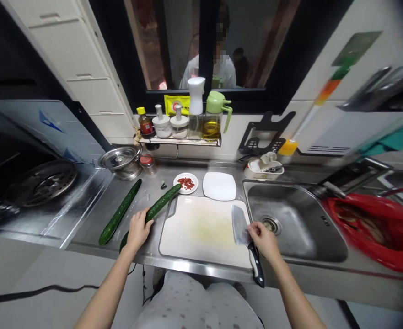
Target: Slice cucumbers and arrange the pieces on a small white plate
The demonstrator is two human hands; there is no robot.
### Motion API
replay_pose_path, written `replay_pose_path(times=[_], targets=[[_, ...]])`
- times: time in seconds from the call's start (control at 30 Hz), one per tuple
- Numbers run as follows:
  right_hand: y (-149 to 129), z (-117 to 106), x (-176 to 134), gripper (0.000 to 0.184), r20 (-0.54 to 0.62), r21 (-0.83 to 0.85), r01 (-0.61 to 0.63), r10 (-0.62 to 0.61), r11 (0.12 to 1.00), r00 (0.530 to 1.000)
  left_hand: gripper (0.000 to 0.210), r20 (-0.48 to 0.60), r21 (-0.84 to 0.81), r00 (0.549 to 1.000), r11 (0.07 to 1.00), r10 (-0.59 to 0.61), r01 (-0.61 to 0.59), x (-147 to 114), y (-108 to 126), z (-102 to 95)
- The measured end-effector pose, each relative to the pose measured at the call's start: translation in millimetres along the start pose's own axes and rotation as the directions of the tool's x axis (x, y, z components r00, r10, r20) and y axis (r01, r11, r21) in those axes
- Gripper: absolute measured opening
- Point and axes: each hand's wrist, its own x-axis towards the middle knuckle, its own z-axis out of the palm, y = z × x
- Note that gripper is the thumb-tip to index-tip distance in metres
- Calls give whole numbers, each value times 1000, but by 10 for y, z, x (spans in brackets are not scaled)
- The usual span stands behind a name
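Observation:
My left hand point(140, 230) is wrapped around a long green cucumber point(163, 201), which slants from the counter toward the small plate of chopped red pieces point(186, 183). A second cucumber point(120, 214) lies to the left on the counter. My right hand point(263, 238) has its fingers curled together over the right edge of the white cutting board point(194, 221), by the cleaver's blade. Whether anything is between those fingers is hidden. The cleaver point(239, 225) lies flat on the board, its black handle jutting past the front edge. A wet yellowish-green stain marks the board's middle.
Behind the board sits a white square plate point(219, 186). The steel sink point(297, 224) opens on the right, with a red plastic bag point(386, 242) beyond it. A lidded pot point(120, 161) and a stove point(46, 183) stand left. Seasoning jars fill the rack point(180, 141).

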Motion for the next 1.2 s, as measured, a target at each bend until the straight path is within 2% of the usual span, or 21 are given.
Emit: replay_pose_path(times=[0.13, 0.3, 0.43, 0.63, 0.87, 1.0, 1.1, 1.2], targets=[[-93, 10, -136, 26, 78, -157, -110, 123, 981, 989, 47, 134, -100, 978, 984, 162, -149, -29, 200, 7], [-170, 21, -303, 31, 133, -288, -195, 241, 937, 961, 48, 268, -189, 907, 941, 325, -281, -47, 400, 58], [-183, 58, -379, 38, 148, -337, -248, 311, 908, 939, 48, 354, -221, 863, 929, 361, -297, -47, 486, 123], [-195, 99, -364, 41, 169, -345, -271, 343, 899, 924, 49, 412, -234, 829, 924, 377, -303, 10, 458, 189], [-181, 118, -345, 40, 165, -320, -301, 366, 898, 916, 50, 452, -260, 805, 920, 385, -294, 17, 385, 189], [-130, 127, -350, 40, 154, -282, -294, 345, 913, 926, 48, 459, -249, 810, 928, 364, -276, 28, 408, 150], [-125, 142, -360, 33, 142, -213, -260, 293, 942, 946, 45, 456, -184, 826, 943, 332, -277, 56, 507, 111], [-170, 174, -376, 20, 134, -115, -226, 241, 967, 961, 48, 403, -111, 863, 952, 305, -285, 70, 720, 111]])
